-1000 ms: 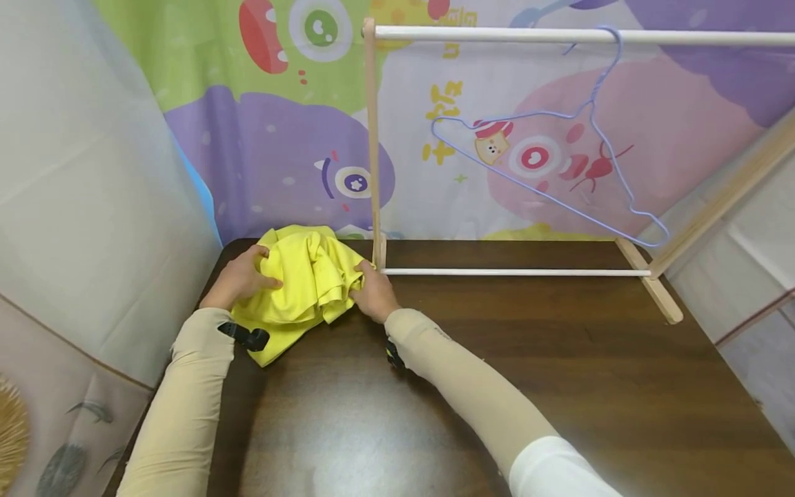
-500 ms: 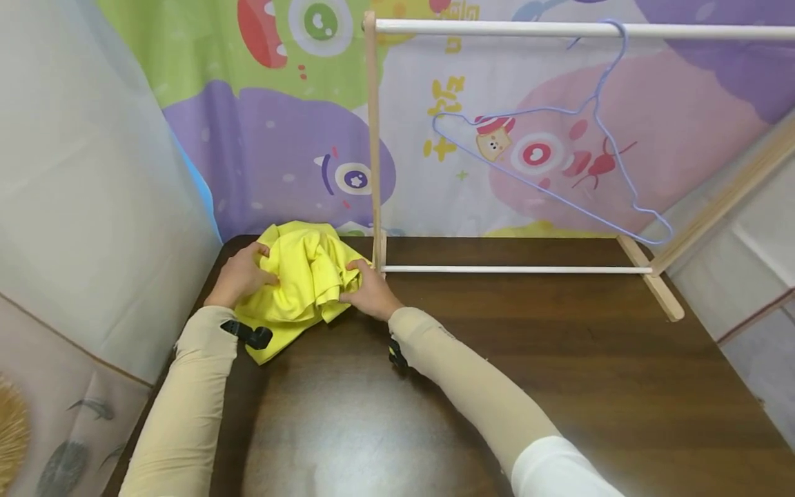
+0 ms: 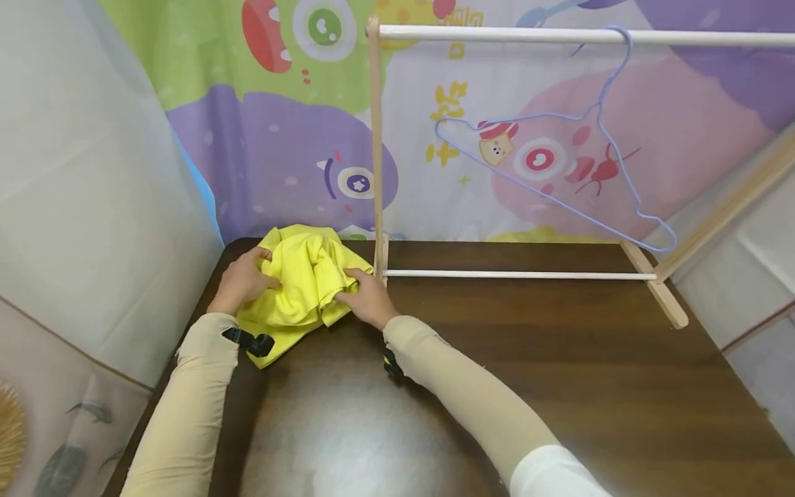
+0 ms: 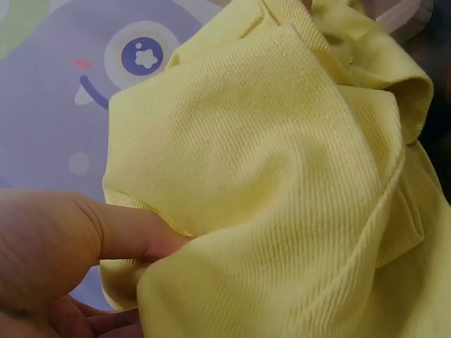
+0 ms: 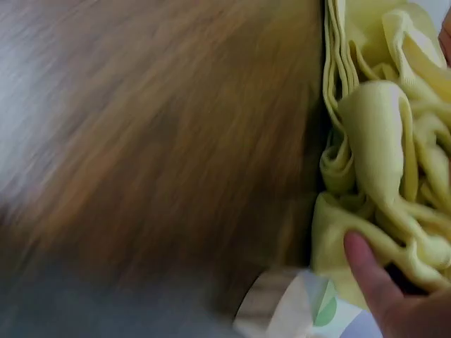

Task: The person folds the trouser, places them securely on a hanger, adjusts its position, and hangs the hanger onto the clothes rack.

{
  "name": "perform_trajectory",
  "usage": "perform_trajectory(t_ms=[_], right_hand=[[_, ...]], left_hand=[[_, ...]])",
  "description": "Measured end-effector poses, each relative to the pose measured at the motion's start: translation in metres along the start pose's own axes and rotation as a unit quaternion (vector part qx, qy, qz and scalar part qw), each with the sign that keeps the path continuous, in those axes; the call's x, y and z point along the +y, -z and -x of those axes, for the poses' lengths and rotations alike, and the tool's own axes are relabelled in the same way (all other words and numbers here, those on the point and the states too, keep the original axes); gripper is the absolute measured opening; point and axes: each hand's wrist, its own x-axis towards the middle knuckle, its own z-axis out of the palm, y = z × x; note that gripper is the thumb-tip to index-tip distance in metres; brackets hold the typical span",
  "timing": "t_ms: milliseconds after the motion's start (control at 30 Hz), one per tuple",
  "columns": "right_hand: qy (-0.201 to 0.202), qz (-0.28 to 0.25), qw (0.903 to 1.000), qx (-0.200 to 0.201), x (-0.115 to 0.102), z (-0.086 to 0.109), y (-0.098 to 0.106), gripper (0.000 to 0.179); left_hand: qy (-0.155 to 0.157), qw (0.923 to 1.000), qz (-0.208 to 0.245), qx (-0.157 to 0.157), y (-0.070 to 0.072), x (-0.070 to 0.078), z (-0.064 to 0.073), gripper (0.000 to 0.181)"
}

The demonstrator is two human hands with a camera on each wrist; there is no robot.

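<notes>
A bunched, ribbed yellow cloth (image 3: 301,276) lies in loose folds at the table's far left corner. At its left side my left hand (image 3: 243,281) grips it; in the left wrist view the thumb presses into a fold of the cloth (image 4: 239,155), and the other fingers are partly hidden below. My right hand (image 3: 369,299) pinches the cloth's right edge, close to the rack's left post. One finger of that hand lies against the folds (image 5: 373,141) in the right wrist view, where the rest of it is mostly out of frame.
A wooden rack (image 3: 376,152) with a white top rail (image 3: 497,34) and a lower bar (image 3: 515,275) stands at the back of the brown table (image 3: 497,359). From the rail hangs a light blue wire hanger (image 3: 546,197). A cartoon-print curtain (image 3: 286,159) is behind.
My right hand has shifted slightly left along the cloth's edge, with its thumb and fingers moving inward. My left hand stays at about the same place on the cloth.
</notes>
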Motion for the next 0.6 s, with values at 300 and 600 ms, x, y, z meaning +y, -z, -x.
perform_trajectory(t_ms=[300,600], right_hand=[[0.054,0.015,0.9957,0.073,-0.009,-0.001,0.004,0.030],[0.149,-0.061,0.9857,0.048,-0.038,0.014,0.018,0.027]], left_hand=[[-0.004,0.9959,0.086,0.028,-0.002,0.000,0.010,0.053],[0.001,0.9818,0.179,0.062,0.015,0.005,0.042,0.053]])
